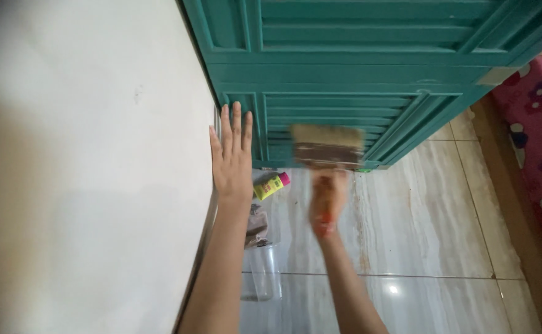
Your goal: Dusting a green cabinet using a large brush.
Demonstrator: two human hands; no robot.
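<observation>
Nearby, yellow tube [271, 185] and clear jar [263, 272] below green door [345, 74].

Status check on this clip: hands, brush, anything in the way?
Left hand flat on white wall, fingers spread. Right hand grips wide paintbrush, blurred, at the teal door. Yellow tube and clear container on floor below.

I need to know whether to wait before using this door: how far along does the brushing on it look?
Done: the green door shows even colour over all visible panels. In hand: the right hand holds a wide brush, motion-blurred, at the door's bottom edge; the left hand lies flat on the white wall. Left: cannot tell; no bare patches show, and the upper door is out of view.
</observation>
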